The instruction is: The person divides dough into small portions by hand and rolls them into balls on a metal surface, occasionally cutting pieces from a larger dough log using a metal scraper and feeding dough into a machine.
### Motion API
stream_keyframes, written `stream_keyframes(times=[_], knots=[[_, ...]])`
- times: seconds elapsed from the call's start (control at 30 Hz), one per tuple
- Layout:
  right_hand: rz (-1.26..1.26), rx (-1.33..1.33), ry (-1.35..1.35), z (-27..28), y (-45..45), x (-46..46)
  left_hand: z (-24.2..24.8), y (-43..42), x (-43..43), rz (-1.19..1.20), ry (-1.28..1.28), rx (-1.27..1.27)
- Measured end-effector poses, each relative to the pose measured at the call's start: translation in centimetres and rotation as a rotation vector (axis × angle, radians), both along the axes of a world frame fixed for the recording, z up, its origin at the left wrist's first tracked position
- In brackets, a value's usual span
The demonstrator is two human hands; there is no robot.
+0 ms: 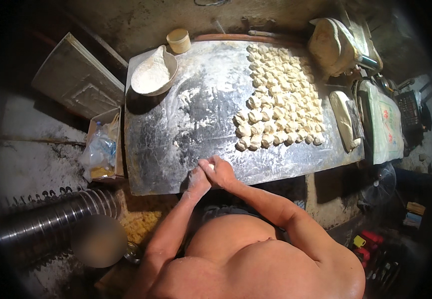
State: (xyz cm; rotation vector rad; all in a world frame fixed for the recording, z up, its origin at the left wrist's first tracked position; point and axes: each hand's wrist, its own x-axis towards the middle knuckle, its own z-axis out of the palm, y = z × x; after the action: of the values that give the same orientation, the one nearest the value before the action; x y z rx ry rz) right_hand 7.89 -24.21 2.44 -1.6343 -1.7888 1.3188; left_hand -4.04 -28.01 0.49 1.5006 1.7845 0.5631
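Observation:
My left hand and my right hand are pressed together over the front edge of a metal-topped table. A small bit of white dough shows between them, the rest covered by my fingers. Flour coats my left hand and wrist. Rows of pinched dough balls cover the table's right part, beyond my right hand. To their right lies a long slab of dough with a dark flat scraper-like piece along its side. At the back left stands a tilted bowl of flour.
A round tub and a long wooden rod are at the table's back edge. Left of the table is a cardboard box with plastic bags; stacked metal rings lie below. A woven sack and a fan flank the right.

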Motion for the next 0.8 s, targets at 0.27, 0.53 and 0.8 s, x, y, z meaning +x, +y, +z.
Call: stream_keyframes(times=[0.27,0.53,0.8], knots=[[-0.306,-0.147,0.153,-2.3,0.2,-1.1,0.2,1.9,-0.9,-0.152,0.242,0.081],[0.684,-0.372,1.003,14.4,0.1,-4.0,-0.3,5.5,-4.8,-0.201,0.601,0.005],[-0.264,0.645,0.328,6.4,18.3,8.2,1.2,-0.9,-2.4,-0.157,0.453,0.028]])
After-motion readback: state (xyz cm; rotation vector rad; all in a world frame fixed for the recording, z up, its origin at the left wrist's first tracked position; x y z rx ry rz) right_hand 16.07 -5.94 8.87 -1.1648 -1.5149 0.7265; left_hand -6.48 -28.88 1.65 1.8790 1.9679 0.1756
